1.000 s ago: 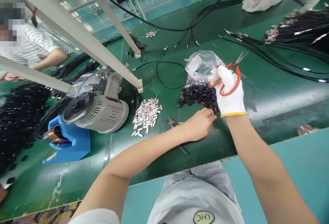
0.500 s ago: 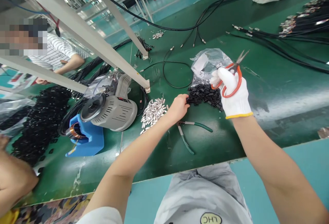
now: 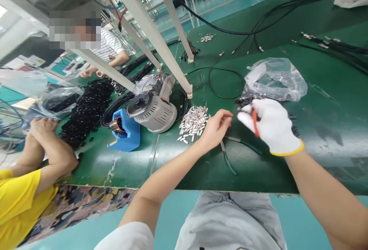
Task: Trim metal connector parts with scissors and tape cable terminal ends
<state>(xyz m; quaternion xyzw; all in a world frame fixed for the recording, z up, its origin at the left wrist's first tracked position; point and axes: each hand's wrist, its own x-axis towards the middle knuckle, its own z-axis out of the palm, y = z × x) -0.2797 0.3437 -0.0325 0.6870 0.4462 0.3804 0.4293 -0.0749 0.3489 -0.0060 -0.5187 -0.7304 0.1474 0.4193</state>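
Observation:
My left hand (image 3: 216, 129), bare, is over the bench beside a pile of small silvery metal connectors (image 3: 193, 121). Its fingers are curled together, and whatever may be in them is hidden. Across a small gap, my right hand (image 3: 271, 123) in a white glove is closed on scissors, whose orange handle (image 3: 255, 123) shows; the blades are hidden. Something small and dark shows at the glove's fingertips, too small to name. Green-handled pliers (image 3: 244, 143) lie spread below my hands. Behind the glove is a clear plastic bag (image 3: 290, 81), and the small black pieces there are mostly covered.
A grey machine (image 3: 156, 112) and a blue tape dispenser (image 3: 126, 137) stand left. White frame posts (image 3: 179, 70) rise behind them. Black cables (image 3: 342, 49) lie at right. Two other people sit on the left, near a heap of black parts (image 3: 86, 108).
The view has swung left. My left hand has come away from the black pieces. My gloved hand has turned and lowered, bringing its fingertips toward my left hand; the scissor blades no longer show.

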